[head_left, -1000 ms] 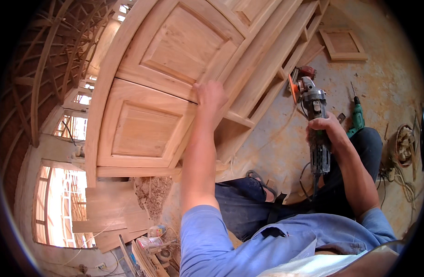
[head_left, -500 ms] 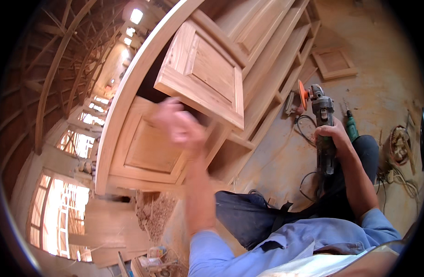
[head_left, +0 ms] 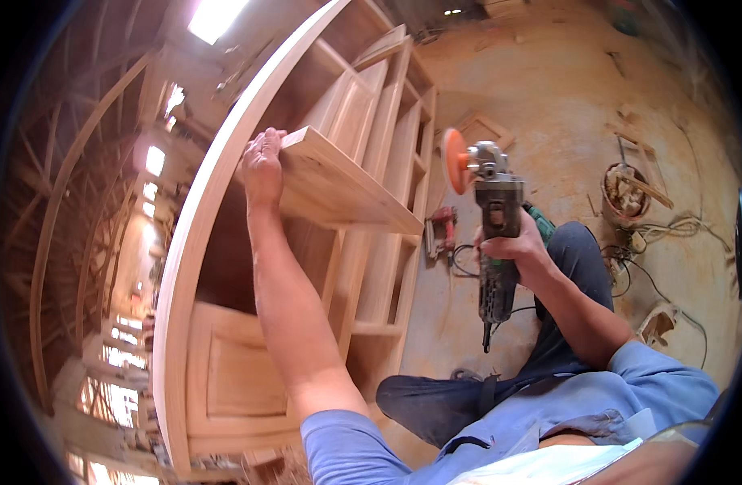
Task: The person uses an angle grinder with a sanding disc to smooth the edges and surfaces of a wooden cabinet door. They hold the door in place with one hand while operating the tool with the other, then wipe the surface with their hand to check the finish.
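My left hand point(head_left: 263, 162) is closed on the left end of an open wooden cabinet door point(head_left: 338, 182), fingers bent over its edge. The pale door sticks out from the cabinet point(head_left: 177, 323), its edge facing me. My right hand point(head_left: 516, 246) is wrapped around the dark body of an angle grinder point(head_left: 498, 212). The grinder stands upright over my knee, its orange disc point(head_left: 455, 162) at the top, apart from the door. Whether the disc is spinning cannot be told.
A second panelled door point(head_left: 245, 376) sits low in the cabinet. On the floor lie a red and grey tool point(head_left: 442, 233), a green tool point(head_left: 540, 222) partly behind my hand, loose cables point(head_left: 670, 226), and a bucket point(head_left: 625, 194) with sticks. A loose panel point(head_left: 484, 129) lies farther off.
My left hand has reached up and taken hold of the door, which has swung from showing its panelled face to nearly edge-on. The grinder stays in my right hand. The view has shifted.
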### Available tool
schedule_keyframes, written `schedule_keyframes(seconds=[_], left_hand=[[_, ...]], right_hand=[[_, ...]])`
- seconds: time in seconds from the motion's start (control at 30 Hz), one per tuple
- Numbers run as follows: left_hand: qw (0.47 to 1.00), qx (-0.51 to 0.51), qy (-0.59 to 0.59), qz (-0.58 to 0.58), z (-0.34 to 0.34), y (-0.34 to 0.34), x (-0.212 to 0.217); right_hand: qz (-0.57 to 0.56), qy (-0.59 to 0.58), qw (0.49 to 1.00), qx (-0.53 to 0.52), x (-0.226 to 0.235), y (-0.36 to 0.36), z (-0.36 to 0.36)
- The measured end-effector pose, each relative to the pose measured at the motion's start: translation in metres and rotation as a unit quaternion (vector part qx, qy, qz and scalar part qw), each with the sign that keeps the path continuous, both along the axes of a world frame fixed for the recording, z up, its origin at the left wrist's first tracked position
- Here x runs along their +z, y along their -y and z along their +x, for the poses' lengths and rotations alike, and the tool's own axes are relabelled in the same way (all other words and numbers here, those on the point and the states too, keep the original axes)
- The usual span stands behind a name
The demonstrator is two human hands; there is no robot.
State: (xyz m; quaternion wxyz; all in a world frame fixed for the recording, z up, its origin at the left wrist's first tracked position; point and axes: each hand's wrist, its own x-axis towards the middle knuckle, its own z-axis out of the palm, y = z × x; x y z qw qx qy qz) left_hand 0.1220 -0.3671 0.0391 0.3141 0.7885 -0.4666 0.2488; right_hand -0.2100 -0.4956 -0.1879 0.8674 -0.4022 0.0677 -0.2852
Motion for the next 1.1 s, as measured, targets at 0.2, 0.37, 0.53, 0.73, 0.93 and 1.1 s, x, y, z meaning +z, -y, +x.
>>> schedule_keyframes(seconds=[0.2,0.37,0.53,0.73,0.93,1.1], left_hand=[[0.993,0.105,0.057,-0.012,0.039,0.054,-0.010],[0.991,0.115,0.058,-0.035,0.048,0.055,-0.020],[0.992,0.111,0.041,-0.047,0.045,0.057,-0.019],[0.993,0.103,0.029,-0.055,0.050,0.056,-0.017],[0.992,0.111,0.016,-0.057,0.049,0.051,-0.018],[0.992,0.104,0.027,-0.067,0.042,0.055,-0.019]], right_hand=[[-0.062,0.030,0.998,-0.006,0.033,0.031,0.048],[-0.077,0.020,0.996,0.042,0.056,0.038,0.089],[-0.121,0.050,0.990,0.049,0.081,0.035,0.111],[-0.126,0.048,0.988,0.074,0.101,0.034,0.121],[-0.084,0.024,0.990,0.114,0.074,0.024,0.109],[-0.096,0.047,0.989,0.099,0.083,0.026,0.107]])
